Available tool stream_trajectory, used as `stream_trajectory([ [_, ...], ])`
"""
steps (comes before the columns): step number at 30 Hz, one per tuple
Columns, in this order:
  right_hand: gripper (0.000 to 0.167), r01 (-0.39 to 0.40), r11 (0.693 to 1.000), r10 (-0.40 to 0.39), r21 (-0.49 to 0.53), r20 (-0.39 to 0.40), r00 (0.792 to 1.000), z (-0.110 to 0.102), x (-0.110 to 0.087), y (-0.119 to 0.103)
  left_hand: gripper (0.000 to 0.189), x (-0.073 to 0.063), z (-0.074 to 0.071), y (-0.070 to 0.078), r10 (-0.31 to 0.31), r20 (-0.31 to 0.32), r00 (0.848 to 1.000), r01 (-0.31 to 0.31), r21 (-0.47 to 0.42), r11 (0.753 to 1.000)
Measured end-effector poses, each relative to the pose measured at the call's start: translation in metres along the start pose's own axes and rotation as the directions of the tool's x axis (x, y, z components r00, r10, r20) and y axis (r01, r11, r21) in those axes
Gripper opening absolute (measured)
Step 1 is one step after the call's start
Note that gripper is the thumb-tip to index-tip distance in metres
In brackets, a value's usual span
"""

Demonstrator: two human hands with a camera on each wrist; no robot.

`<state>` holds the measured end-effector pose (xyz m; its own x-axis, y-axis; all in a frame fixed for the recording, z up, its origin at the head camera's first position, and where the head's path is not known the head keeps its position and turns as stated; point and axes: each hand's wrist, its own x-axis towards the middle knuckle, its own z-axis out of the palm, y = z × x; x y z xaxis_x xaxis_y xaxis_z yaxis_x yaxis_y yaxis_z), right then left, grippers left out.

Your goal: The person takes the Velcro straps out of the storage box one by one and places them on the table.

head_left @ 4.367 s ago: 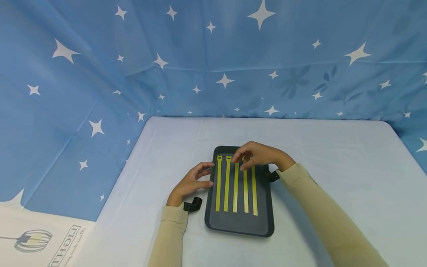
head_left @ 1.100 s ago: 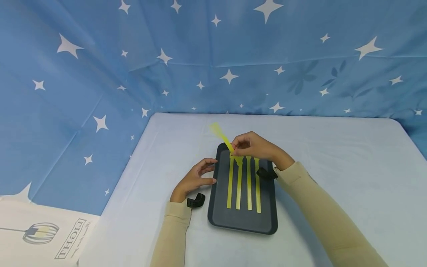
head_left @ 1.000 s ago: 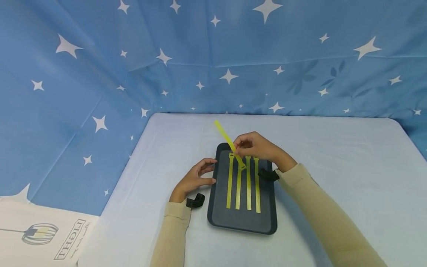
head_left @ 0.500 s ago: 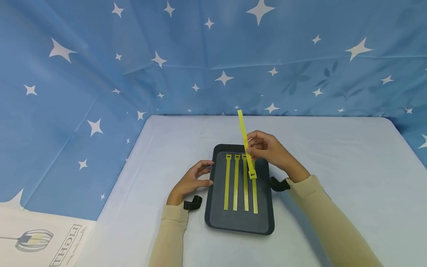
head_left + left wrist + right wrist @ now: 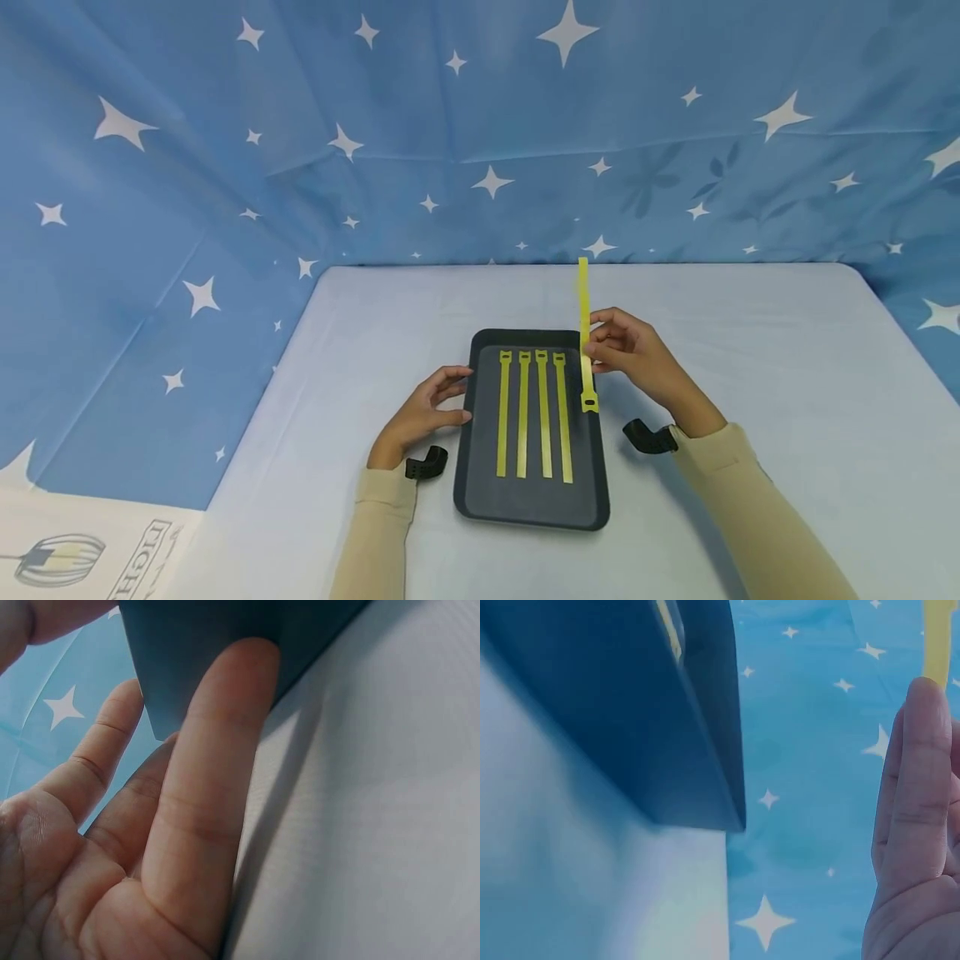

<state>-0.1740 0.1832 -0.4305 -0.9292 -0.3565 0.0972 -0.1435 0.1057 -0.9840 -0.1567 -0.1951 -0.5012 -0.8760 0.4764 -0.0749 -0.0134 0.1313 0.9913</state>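
Observation:
My right hand (image 5: pixel 641 358) pinches a yellow hook-and-loop cable tie (image 5: pixel 584 300) between thumb and fingers. The tie stands nearly upright over the tray's right rim, its slotted head at the lower end and its tail pointing up. Several matching cable ties (image 5: pixel 522 417) lie side by side in the dark grey tray (image 5: pixel 517 504), heads toward the far end. At the tray's left side rests my left hand (image 5: pixel 420 412), thumb and fingertips at the wall. The left wrist view has its thumb (image 5: pixel 210 765) lying straight against the tray's outside.
A white cloth (image 5: pixel 750 375) covers the table under the tray. Behind and to the left hangs a blue star-patterned curtain (image 5: pixel 412 100). A printed cream cloth (image 5: pixel 97 525) lies at the lower left. Black wrist cameras (image 5: pixel 649 436) sit at both cuffs.
My right hand has lifted the leftmost cable tie out of the tray, turned it upright and carried it right to the tray's right edge. The left hand stays at the tray's side.

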Motion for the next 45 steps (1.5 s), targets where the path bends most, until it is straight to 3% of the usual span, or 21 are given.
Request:
stream_trajectory([
  [14,0.042,-0.049,0.998,0.051,0.03,-0.087,0.995,-0.022,-0.029,0.015,0.075,-0.002,0.004,0.001,0.023,0.016,1.0,-0.023,-0.001,1.0],
  [26,0.046,-0.164,0.986,0.164,0.002,-0.051,0.985,-0.037,-0.039,0.035,0.073,0.003,0.006,0.001,0.035,0.021,0.999,-0.035,0.004,0.999],
  [32,0.045,-0.255,0.966,0.255,-0.031,-0.018,0.967,-0.034,-0.036,0.044,0.074,-0.004,0.003,0.003,0.019,0.009,1.0,-0.019,0.017,1.0],
  [39,0.043,-0.344,0.937,0.342,-0.063,-0.048,0.939,-0.03,-0.037,0.045,0.073,-0.007,0.001,0.001,0.03,0.013,0.999,-0.03,0.016,0.999],
  [45,0.039,-0.388,0.9,0.371,-0.198,-0.119,0.921,-0.026,-0.04,0.043,0.073,-0.005,0.004,0.001,0.046,0.025,0.999,-0.047,0.008,0.999],
])
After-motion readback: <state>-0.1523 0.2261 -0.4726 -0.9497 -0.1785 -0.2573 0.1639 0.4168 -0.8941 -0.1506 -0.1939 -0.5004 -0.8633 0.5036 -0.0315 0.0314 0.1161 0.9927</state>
